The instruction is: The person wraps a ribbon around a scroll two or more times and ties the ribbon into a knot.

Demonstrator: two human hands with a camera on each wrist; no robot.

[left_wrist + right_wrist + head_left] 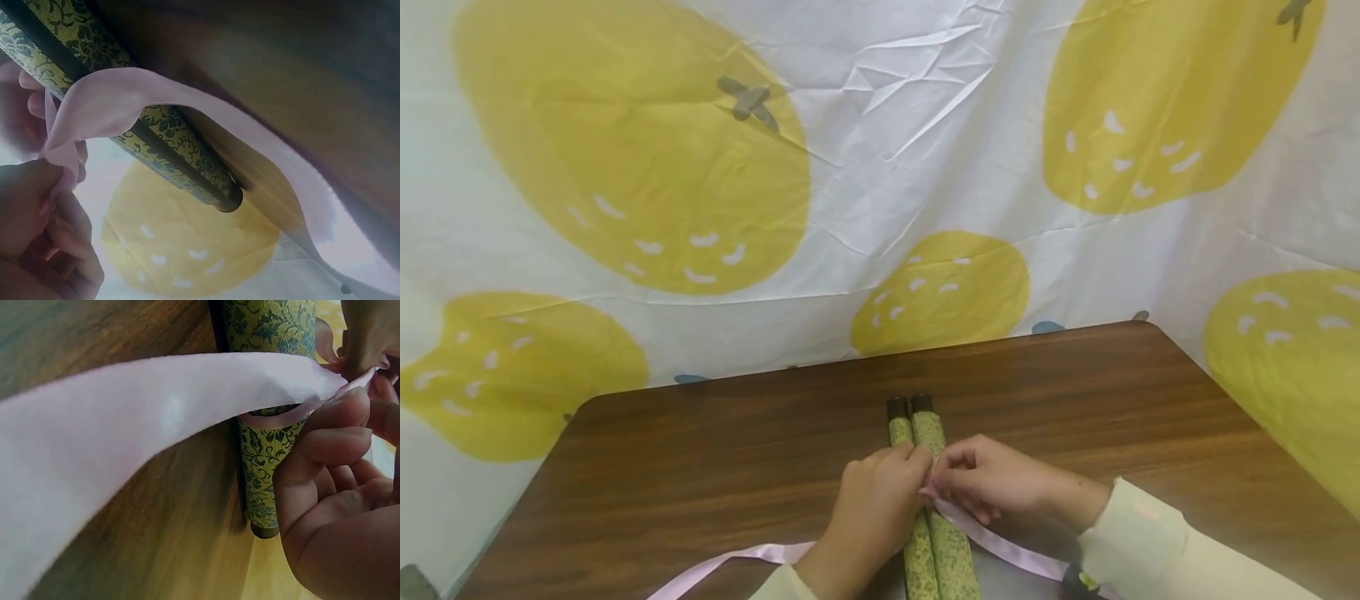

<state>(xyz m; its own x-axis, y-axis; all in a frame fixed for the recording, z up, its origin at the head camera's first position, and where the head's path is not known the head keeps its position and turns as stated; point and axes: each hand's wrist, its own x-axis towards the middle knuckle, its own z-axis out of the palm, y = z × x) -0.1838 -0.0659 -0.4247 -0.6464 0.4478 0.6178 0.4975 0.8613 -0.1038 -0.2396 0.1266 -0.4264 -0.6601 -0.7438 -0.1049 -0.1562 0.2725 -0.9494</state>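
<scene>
Two rolls (pixel 929 542) in green-gold floral brocade with black end caps lie side by side on the table, pointing away from me. A pink satin ribbon (pixel 1000 546) crosses them, and a band of it curves round the roll (pixel 269 337) in the right wrist view. Over the rolls, my left hand (pixel 880 492) pinches the ribbon (pixel 181 94) between thumb and fingers. Close beside it on the right, my right hand (pixel 992 475) also pinches the ribbon (pixel 169 394), where the strands meet. The fingers partly hide that meeting point. One long tail trails off to each side.
The brown wood-grain table (pixel 700 450) has rounded far corners. Behind it hangs a white cloth (pixel 880 167) printed with large yellow lemons. A grey surface (pixel 1000 579) shows beside the rolls at the near edge.
</scene>
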